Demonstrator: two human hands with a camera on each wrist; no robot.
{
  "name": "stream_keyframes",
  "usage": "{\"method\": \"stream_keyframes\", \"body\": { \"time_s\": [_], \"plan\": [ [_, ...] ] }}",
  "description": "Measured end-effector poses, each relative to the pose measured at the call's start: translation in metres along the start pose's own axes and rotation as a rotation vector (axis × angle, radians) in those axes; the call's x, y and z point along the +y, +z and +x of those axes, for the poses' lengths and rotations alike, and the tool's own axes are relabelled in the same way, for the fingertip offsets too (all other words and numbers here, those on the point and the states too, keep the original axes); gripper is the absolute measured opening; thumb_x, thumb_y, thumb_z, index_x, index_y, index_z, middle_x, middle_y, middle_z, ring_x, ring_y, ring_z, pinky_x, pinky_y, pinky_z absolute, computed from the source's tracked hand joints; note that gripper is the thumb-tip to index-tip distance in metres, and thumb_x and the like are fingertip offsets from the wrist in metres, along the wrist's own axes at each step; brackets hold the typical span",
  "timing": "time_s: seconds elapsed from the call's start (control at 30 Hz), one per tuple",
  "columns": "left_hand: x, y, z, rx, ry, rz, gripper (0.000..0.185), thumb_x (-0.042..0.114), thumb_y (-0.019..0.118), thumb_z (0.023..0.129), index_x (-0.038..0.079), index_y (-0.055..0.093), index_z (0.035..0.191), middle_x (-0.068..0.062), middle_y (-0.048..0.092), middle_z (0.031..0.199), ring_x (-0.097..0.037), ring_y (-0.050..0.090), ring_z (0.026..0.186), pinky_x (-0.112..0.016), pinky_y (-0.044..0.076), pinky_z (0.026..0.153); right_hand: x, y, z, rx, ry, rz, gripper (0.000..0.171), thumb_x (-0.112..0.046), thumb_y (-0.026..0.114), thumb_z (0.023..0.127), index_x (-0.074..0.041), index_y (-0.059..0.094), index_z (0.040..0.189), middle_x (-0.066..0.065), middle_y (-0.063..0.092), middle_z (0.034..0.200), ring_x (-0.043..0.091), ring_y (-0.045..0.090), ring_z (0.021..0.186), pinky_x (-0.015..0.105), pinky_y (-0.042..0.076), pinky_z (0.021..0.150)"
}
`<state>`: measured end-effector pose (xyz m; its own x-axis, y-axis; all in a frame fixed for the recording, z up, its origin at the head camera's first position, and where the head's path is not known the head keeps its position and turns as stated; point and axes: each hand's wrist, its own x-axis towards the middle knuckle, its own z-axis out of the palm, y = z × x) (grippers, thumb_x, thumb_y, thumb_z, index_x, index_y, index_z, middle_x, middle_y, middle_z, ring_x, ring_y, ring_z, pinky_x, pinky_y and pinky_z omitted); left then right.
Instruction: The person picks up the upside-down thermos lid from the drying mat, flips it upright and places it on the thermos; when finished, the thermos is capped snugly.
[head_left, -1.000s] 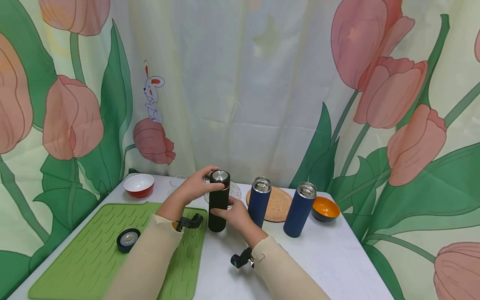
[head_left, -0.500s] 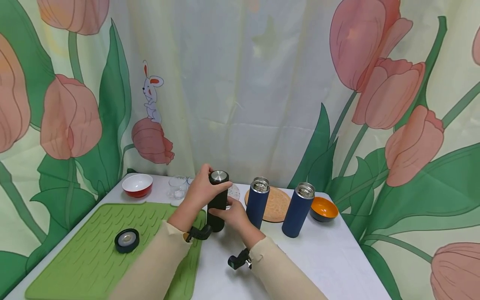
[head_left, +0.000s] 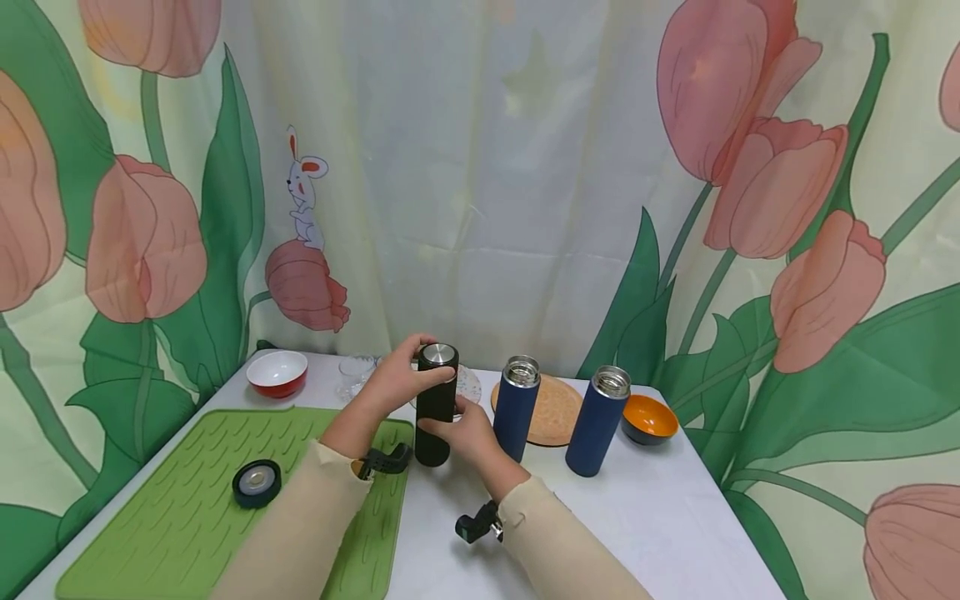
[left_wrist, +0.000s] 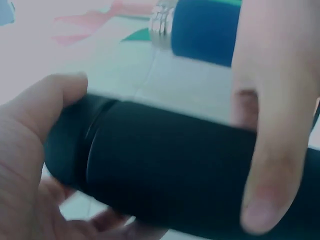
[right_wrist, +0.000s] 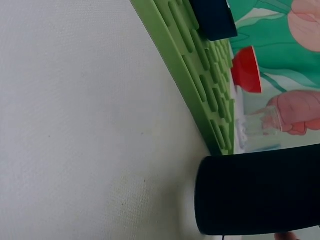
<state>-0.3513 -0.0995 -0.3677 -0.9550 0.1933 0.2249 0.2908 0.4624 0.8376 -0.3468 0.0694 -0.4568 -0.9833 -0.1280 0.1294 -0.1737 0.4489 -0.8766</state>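
Centrally in the head view, the left hand (head_left: pixel 396 382) gripped the capped top of the upright black flask (head_left: pixel 436 406) while the right hand (head_left: pixel 465 431) clasped its lower body, standing on the white table (head_left: pixel 660 517) beside the green mat (head_left: pixel 172 517).

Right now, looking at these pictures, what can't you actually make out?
- Head view: whether the black flask has its lid screwed tight; the left hand covers the seam.
- Right wrist view: the right hand itself is cut off by the frame edge; only the flask's base shows.
- Left wrist view: blurred, the blue flask is cut off at the top edge.
- Head view: what the open blue flasks hold, too small.
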Motion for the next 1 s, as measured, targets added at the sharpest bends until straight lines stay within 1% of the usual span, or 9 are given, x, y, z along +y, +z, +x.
{"method": "stream_keyframes", "body": {
  "time_s": [0.17, 0.23, 0.37, 0.5, 0.63, 0.83, 0.9, 0.97, 1.0],
  "plan": [
    [0.007, 0.022, -0.007, 0.173, -0.096, 0.047, 0.095, 0.061, 0.083, 0.084, 0.015, 0.034, 0.151, -0.019, 0.064, 0.133, -0.039, 0.067, 0.115, -0.055, 0.055, 0.094, -0.001, 0.002, -0.004, 0.002, 0.017, 0.013, 0.049, -0.043, 0.087, 0.087, -0.017, 0.074, 0.126, 0.006, 0.075, 0.124, 0.028, 0.066, 0.123, 0.055, 0.052, 0.104],
    [0.009, 0.029, -0.01, 0.238, -0.121, 0.056, 0.093, 0.061, 0.084, 0.083, 0.015, 0.034, 0.147, -0.019, 0.065, 0.13, -0.039, 0.068, 0.11, -0.054, 0.056, 0.091, -0.002, 0.002, -0.005, 0.004, 0.025, 0.017, 0.051, -0.045, 0.087, 0.086, -0.017, 0.074, 0.127, 0.006, 0.075, 0.126, 0.028, 0.066, 0.125, 0.055, 0.053, 0.105],
    [0.008, 0.032, -0.01, 0.277, -0.093, 0.075, 0.084, 0.056, 0.084, 0.086, 0.014, 0.038, 0.142, -0.016, 0.061, 0.134, -0.037, 0.067, 0.111, -0.055, 0.056, 0.091, -0.003, 0.003, -0.005, 0.008, 0.037, 0.009, 0.054, -0.048, 0.087, 0.086, -0.016, 0.073, 0.129, 0.008, 0.074, 0.129, 0.029, 0.066, 0.126, 0.056, 0.053, 0.106],
    [0.004, 0.023, -0.007, 0.198, -0.046, 0.054, 0.078, 0.055, 0.082, 0.088, 0.016, 0.044, 0.143, -0.015, 0.058, 0.138, -0.037, 0.065, 0.117, -0.057, 0.055, 0.095, -0.003, 0.002, -0.004, 0.018, 0.044, -0.02, 0.054, -0.046, 0.087, 0.087, -0.017, 0.072, 0.13, 0.008, 0.074, 0.127, 0.028, 0.068, 0.121, 0.056, 0.053, 0.104],
    [-0.004, 0.004, -0.001, 0.056, -0.007, 0.0, 0.077, 0.054, 0.081, 0.091, 0.021, 0.046, 0.151, -0.016, 0.057, 0.145, -0.038, 0.063, 0.123, -0.059, 0.053, 0.098, -0.004, 0.002, 0.0, 0.024, 0.026, -0.036, 0.053, -0.046, 0.088, 0.086, -0.017, 0.072, 0.128, 0.008, 0.075, 0.122, 0.026, 0.07, 0.116, 0.054, 0.054, 0.103],
    [-0.015, -0.021, 0.011, -0.16, 0.019, -0.107, 0.069, 0.038, 0.08, 0.095, 0.024, 0.05, 0.156, -0.018, 0.056, 0.141, -0.037, 0.058, 0.122, -0.056, 0.05, 0.099, -0.006, 0.0, 0.0, 0.029, 0.022, -0.014, 0.055, -0.043, 0.089, 0.085, -0.016, 0.071, 0.13, 0.008, 0.074, 0.121, 0.026, 0.07, 0.115, 0.055, 0.053, 0.104],
    [-0.016, -0.022, 0.012, -0.188, 0.019, -0.108, 0.07, 0.039, 0.08, 0.095, 0.021, 0.049, 0.155, -0.019, 0.054, 0.143, -0.038, 0.057, 0.126, -0.057, 0.05, 0.101, -0.005, 0.001, -0.002, 0.031, 0.023, -0.015, 0.055, -0.042, 0.089, 0.085, -0.016, 0.071, 0.13, 0.008, 0.075, 0.122, 0.026, 0.07, 0.115, 0.054, 0.054, 0.105],
    [-0.012, -0.017, 0.009, -0.144, -0.002, -0.068, 0.077, 0.046, 0.08, 0.093, 0.017, 0.044, 0.155, -0.019, 0.053, 0.145, -0.039, 0.057, 0.128, -0.058, 0.05, 0.102, -0.005, 0.001, -0.004, 0.028, 0.023, -0.014, 0.055, -0.042, 0.089, 0.086, -0.017, 0.072, 0.131, 0.009, 0.075, 0.124, 0.027, 0.07, 0.117, 0.054, 0.054, 0.104],
    [-0.009, -0.012, 0.007, -0.095, -0.019, -0.041, 0.081, 0.051, 0.081, 0.091, 0.015, 0.042, 0.153, -0.019, 0.055, 0.144, -0.038, 0.059, 0.126, -0.058, 0.051, 0.102, -0.005, 0.001, -0.005, 0.026, 0.025, -0.016, 0.055, -0.043, 0.089, 0.086, -0.017, 0.072, 0.131, 0.009, 0.075, 0.125, 0.027, 0.07, 0.118, 0.054, 0.054, 0.104]
  ]
}}
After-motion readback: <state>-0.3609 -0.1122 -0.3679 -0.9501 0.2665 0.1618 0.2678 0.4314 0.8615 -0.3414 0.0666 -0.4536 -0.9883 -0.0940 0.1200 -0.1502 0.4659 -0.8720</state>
